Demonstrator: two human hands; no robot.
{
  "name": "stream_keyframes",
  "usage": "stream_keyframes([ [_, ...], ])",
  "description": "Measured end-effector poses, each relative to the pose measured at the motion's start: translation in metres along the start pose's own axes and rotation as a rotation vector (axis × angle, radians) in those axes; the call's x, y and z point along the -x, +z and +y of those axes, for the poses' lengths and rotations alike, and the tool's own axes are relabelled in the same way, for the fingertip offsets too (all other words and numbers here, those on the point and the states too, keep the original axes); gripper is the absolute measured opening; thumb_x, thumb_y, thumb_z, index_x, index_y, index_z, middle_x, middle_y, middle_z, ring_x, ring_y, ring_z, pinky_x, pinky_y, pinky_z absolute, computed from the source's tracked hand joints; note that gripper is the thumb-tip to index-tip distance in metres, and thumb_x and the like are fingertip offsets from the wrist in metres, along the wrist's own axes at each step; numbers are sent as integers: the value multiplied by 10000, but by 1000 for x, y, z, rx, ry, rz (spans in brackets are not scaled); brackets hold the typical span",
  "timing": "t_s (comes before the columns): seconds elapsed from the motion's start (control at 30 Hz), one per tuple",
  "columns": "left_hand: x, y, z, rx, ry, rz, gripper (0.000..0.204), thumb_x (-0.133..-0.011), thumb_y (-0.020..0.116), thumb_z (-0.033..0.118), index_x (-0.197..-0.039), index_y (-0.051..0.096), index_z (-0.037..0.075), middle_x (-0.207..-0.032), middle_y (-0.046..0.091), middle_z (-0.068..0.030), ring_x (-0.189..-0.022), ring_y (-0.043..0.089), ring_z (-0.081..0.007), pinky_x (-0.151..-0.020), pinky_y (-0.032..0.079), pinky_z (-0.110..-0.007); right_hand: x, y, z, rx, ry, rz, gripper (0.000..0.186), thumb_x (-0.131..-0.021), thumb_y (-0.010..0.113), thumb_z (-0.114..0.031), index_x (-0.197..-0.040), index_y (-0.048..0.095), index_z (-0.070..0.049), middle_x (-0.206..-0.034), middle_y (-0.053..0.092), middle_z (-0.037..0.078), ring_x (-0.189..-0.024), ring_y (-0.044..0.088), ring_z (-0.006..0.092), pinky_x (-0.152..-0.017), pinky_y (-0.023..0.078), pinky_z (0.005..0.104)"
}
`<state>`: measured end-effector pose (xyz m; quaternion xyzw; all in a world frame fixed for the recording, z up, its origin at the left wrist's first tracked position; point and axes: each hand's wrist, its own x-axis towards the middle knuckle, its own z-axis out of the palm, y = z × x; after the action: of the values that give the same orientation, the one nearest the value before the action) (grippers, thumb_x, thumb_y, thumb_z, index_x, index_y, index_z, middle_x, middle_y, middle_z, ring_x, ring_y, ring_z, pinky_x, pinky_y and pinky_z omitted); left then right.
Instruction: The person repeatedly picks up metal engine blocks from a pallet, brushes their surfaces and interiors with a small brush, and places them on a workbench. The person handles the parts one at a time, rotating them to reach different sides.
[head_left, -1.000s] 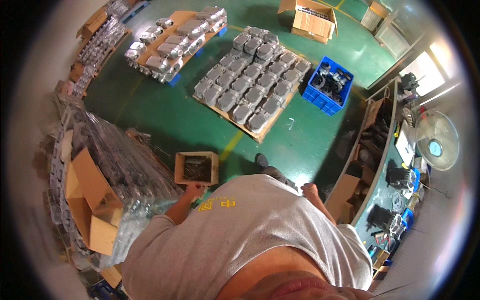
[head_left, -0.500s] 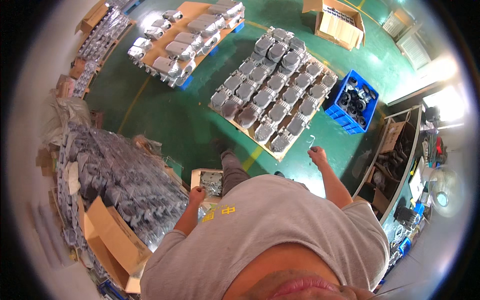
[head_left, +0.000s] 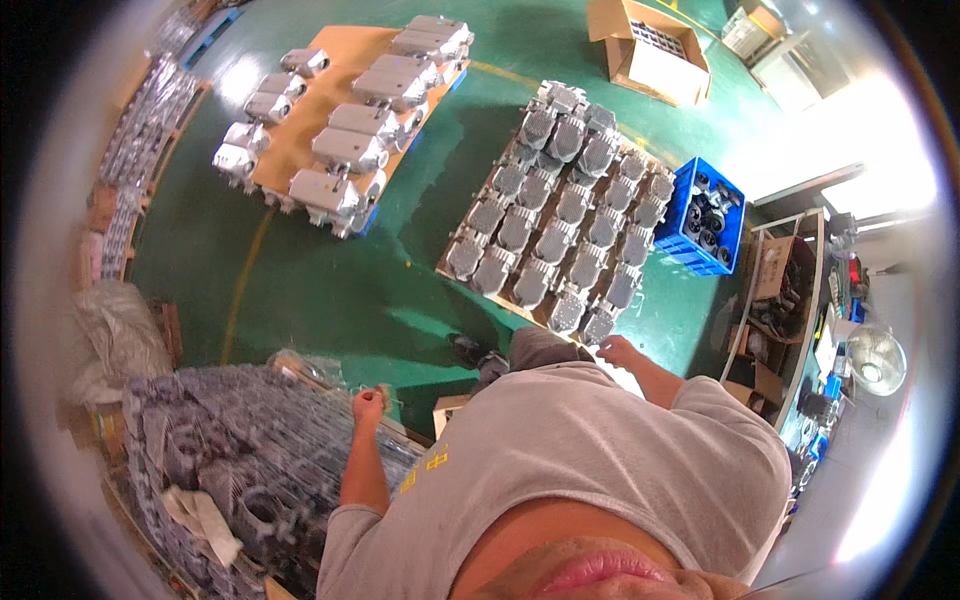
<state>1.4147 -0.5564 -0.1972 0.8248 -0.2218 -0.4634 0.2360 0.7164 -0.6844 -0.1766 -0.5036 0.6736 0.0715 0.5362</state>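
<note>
My left hand (head_left: 368, 403) is closed, its fingers curled in, beside the heap of plastic-wrapped grey metal castings (head_left: 280, 440). Whatever may be inside it is too small to make out. My right hand (head_left: 617, 352) has its fingers drawn together at the near corner of a pallet load of grey metal housings (head_left: 553, 240). Whether it touches the closest housing (head_left: 600, 326) I cannot tell, and anything in its grasp is hidden. The housings stand in rows, with some stacked higher at the far end.
Larger silver housings (head_left: 360, 122) rest on a brown-topped pallet (head_left: 318, 92) at the far left. Beside the near pallet stands a blue crate (head_left: 692, 254) of dark round parts. An open carton (head_left: 655, 72) is farther back. Shelving (head_left: 770, 300) and a fan (head_left: 876, 360) line the right side.
My body has shifted and turned relative to the pallets. My right hand has come lower and inward, close to the pallet's near corner. My left hand has swung outward beside the wrapped castings.
</note>
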Motion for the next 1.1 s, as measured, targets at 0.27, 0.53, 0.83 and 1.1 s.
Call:
stream_keyframes([
  [0.27, -123, -72, 122, 52, 255, 46, 164, -923, 668, 78, -1047, 706, -22, -935, 726, -72, -821, 683, -162, -756, 568, -322, -107, 14, -155, 127, -30, 137, 293, -744, 683, -376, -820, 780, -110, -922, 746, 163, -915, 705, 384, -794, 580, 474],
  [0.53, -156, -139, 163, -128, 249, -34, 148, -926, 676, 87, -1028, 705, -16, -886, 708, -60, -771, 652, -147, -717, 552, -324, -247, 38, -310, 67, -173, 249, 415, -774, 715, -352, -1084, 774, -82, -1078, 759, 173, -989, 719, 359, -898, 575, 420],
  [0.83, -292, -213, 250, -316, 202, -290, 173, -946, 666, 103, -1093, 691, 15, -820, 685, -50, -667, 610, -138, -591, 515, -315, -301, 36, -418, -115, -53, 383, 384, -744, 779, -363, -969, 774, -51, -952, 750, 200, -955, 729, 346, -857, 578, 445],
  [1.1, -435, -229, 413, -116, 187, -234, 200, -967, 651, 116, -1154, 673, 48, -773, 654, -34, -581, 550, -92, -479, 454, -258, -332, 26, -517, -215, -42, 535, 429, -750, 763, -403, -993, 761, -50, -1004, 741, 204, -974, 718, 365, -876, 573, 438],
])
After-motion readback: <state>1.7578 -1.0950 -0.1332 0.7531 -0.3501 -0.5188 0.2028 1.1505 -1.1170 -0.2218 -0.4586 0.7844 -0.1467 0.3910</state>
